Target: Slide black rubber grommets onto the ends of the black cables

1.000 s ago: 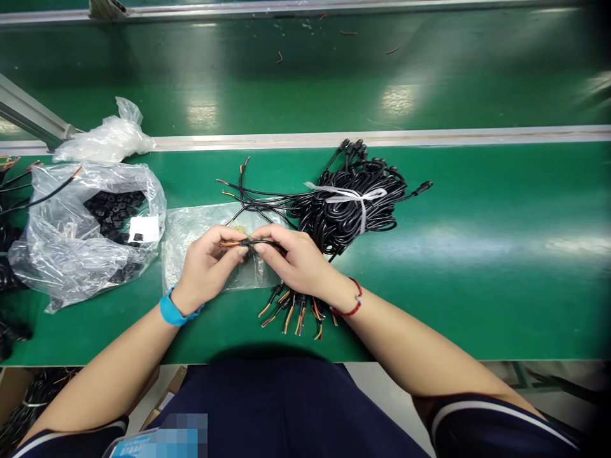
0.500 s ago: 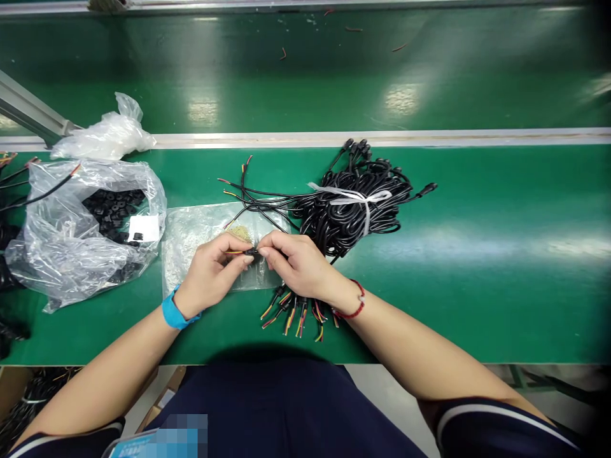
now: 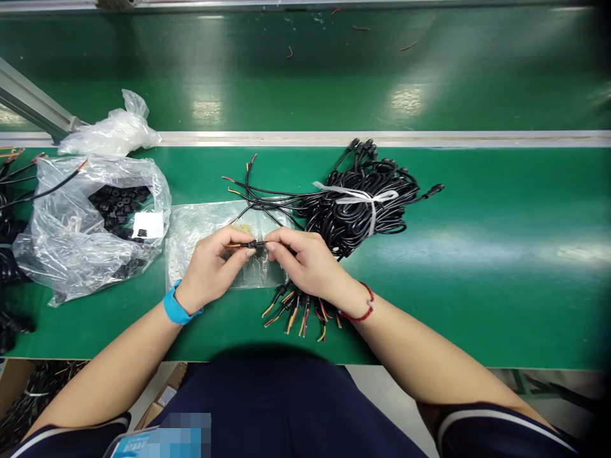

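My left hand [image 3: 217, 261] pinches the coloured-wire end of a thin black cable [image 3: 255, 243], just left of a small black ring on it. My right hand [image 3: 305, 261] pinches the same cable on the other side of the ring. Both hands hover over a flat clear bag of small parts [image 3: 200, 229]. Under my right wrist lies a fan of cable ends with red, yellow and orange wires [image 3: 298, 312]. The cable leads back towards a tied bundle of black cables [image 3: 363, 203] behind my right hand.
A crumpled clear bag of black ring parts [image 3: 95, 222] lies at the left, with an empty plastic bag [image 3: 112, 133] behind it. More black cables [image 3: 9, 222] sit at the far left edge. A metal rail [image 3: 382, 138] divides the green bench from the green belt beyond.
My hands have stayed on the cable over the flat bag; the fingertips have drawn slightly apart, showing the small black ring between them. The view has shifted slightly.
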Demonstrator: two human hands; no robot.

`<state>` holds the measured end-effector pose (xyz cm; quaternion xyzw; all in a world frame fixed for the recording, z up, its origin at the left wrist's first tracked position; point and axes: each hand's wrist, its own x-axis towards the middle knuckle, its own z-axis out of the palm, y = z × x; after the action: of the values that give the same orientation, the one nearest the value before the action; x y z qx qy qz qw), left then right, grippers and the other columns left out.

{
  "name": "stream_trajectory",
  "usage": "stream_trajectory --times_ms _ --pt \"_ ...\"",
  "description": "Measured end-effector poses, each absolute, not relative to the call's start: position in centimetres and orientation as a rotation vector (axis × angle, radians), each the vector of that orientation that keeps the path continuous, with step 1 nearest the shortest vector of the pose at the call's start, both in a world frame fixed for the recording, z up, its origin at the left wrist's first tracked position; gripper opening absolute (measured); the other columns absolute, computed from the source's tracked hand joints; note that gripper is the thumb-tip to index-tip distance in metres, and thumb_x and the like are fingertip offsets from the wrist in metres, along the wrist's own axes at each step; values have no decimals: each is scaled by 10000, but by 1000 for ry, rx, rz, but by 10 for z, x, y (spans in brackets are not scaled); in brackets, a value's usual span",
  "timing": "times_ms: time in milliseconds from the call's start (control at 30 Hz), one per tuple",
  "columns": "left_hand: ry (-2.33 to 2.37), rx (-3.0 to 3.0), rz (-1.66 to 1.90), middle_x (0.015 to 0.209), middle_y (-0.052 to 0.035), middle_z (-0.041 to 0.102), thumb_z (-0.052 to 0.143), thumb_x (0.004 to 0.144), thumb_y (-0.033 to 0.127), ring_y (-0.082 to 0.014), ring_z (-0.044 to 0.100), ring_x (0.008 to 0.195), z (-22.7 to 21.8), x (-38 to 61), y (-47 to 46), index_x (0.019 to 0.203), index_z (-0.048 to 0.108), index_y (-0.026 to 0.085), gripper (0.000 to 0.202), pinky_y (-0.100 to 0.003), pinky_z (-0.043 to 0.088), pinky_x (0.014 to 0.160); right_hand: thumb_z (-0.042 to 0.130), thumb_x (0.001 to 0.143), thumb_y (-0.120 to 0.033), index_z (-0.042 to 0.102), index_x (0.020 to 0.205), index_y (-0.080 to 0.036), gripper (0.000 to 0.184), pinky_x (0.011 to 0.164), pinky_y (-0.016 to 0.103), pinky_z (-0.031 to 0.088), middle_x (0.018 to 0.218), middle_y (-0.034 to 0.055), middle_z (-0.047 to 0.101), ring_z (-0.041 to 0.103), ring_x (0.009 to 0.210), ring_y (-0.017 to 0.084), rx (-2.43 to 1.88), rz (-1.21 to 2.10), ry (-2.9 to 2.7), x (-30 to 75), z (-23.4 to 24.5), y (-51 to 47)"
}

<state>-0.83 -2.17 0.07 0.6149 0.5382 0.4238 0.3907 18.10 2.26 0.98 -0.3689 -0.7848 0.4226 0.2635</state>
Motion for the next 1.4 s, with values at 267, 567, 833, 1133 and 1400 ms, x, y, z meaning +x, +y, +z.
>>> stream_trajectory --times_ms 267,567,833,1133,1400 --pt "1343 1511 1007 852 -26 685 656 811 202 -131 654 746 -6 -6 -24 914 645 191 104 -248 536 658 448 914 -179 577 798 -168 174 603 207 356 642 -27 560 489 593 85 -887 1165 -2233 184 9 27" --pt "1344 1781 925 865 -22 677 635 832 209 -130 628 769 2 -10 -24 987 614 198 157 -243 497 677 452 913 -179 581 832 -175 152 613 214 354 667 -33 562 461 588 83 -864 1184 -2304 184 13 27" --pt "894 2023 411 887 -43 647 558 872 237 -162 606 796 25 -14 -31 966 612 190 118 -283 484 720 433 907 -145 641 901 -181 211 774 270 447 869 36 640 569 822 140 -610 1063 -2582 199 37 30" --pt "746 2054 317 998 -72 674 550 886 302 -191 638 889 34 -17 -34 1073 637 197 231 -295 495 797 374 923 -115 603 1066 -86 272 687 369 326 867 135 652 547 795 253 -1349 -99 -2767 158 17 32" --pt "1967 1758 937 780 -7 664 579 843 274 -154 568 668 61 -126 -16 938 674 207 150 -264 441 631 390 872 -96 599 906 -109 212 670 351 293 800 129 660 563 745 246 -1501 -114 -2714 150 15 39"
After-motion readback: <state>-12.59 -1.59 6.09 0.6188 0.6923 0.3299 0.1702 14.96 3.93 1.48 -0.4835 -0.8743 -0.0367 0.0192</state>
